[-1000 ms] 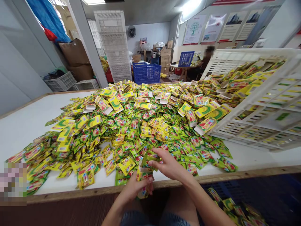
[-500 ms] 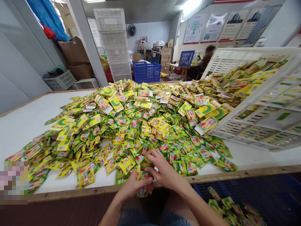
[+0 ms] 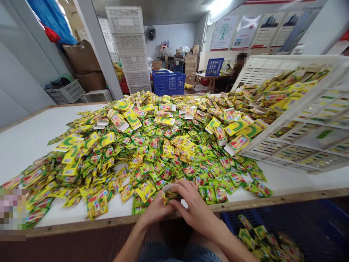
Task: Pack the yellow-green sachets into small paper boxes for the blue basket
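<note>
Just above the table's near edge, my left hand (image 3: pixel 156 210) is wrapped round a small yellow-green carton (image 3: pixel 168 197). Its white inner flaps show at the open end. My right hand (image 3: pixel 194 206) is closed over that open end, its fingers curled along the top and its thumb at the near side. Much of the carton is hidden by my fingers, so I cannot tell what is inside. Directly beyond my hands lie many small green sachets (image 3: pixel 218 194) with red fruit prints, and yellow sachets (image 3: pixel 145 190) lie to the left.
Flattish yellow cartons (image 3: pixel 132 119) lie on the heap across the white table (image 3: pixel 24 134). A tipped white crate (image 3: pixel 297 145) spills cartons at right. Below the edge, a blue crate (image 3: pixel 231 222) holds filled cartons (image 3: pixel 247 238). Stacked white crates (image 3: pixel 128 47) and a seated person (image 3: pixel 236 71) are behind.
The carton has tilted and risen slightly, so its open white end shows. My right hand has shifted a little right and down around it. The view has turned slightly.
</note>
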A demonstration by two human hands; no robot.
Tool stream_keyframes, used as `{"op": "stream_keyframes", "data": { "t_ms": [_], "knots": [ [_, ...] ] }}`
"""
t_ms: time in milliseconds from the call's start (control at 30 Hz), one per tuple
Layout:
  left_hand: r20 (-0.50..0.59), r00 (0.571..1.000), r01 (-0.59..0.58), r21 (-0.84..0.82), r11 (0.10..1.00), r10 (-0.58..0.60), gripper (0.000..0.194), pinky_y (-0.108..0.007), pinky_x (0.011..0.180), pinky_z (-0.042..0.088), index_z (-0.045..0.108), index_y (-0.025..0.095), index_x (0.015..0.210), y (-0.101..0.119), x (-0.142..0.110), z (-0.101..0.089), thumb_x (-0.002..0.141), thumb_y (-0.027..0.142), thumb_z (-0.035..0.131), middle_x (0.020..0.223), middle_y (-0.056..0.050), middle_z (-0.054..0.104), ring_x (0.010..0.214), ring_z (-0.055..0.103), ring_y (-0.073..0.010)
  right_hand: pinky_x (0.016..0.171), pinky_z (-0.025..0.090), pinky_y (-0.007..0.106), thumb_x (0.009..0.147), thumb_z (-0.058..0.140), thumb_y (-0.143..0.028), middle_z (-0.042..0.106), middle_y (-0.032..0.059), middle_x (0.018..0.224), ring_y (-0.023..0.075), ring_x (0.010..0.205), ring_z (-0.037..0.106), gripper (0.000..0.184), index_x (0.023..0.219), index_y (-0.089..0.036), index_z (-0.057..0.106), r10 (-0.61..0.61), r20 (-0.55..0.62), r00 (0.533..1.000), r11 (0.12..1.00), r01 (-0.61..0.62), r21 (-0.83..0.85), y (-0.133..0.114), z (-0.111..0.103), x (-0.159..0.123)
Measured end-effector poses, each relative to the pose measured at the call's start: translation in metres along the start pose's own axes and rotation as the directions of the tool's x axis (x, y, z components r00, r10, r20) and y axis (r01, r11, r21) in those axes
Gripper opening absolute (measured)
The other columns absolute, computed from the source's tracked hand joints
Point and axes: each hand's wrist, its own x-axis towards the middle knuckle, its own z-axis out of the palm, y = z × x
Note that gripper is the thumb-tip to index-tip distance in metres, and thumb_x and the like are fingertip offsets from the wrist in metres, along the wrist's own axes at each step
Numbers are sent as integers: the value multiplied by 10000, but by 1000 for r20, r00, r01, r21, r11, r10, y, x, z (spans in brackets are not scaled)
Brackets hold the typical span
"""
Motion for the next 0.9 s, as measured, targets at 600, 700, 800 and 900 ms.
{"op": "stream_keyframes", "data": {
  "t_ms": [600,700,800,900],
  "knots": [
    [-371,901,-203,101,974,226,433,-331,817,509,378,248,1209,-29,-20,3,835,245,597,1042,-50,577,921,617,-186,801,450,387,911,459,-219,573,77,960,220,903,528,107,966,-205,549,41,-174,984,996,-55,-77,21,33,-13],
    [-327,899,-235,203,951,292,348,-332,850,507,488,250,1180,-37,-25,0,845,210,572,1093,-62,585,990,603,-199,804,488,322,889,512,-222,575,79,1026,195,937,568,254,1134,-209,448,74,-369,927,993,-35,112,27,48,-23],
    [-305,896,-258,236,937,323,309,-310,864,506,550,264,1140,-41,-27,-3,843,185,573,1130,-52,595,1012,604,-194,763,506,272,863,563,-206,591,57,984,167,884,595,278,1119,-215,455,138,-489,861,977,-37,210,30,59,-29],
    [-299,890,-272,260,926,345,275,-286,829,519,585,249,1097,-40,-28,-8,830,186,595,1073,-47,619,963,621,-190,822,485,284,873,543,-162,619,37,974,165,927,592,212,1071,-236,531,73,-446,892,979,21,202,30,61,-28]
  ]
}}
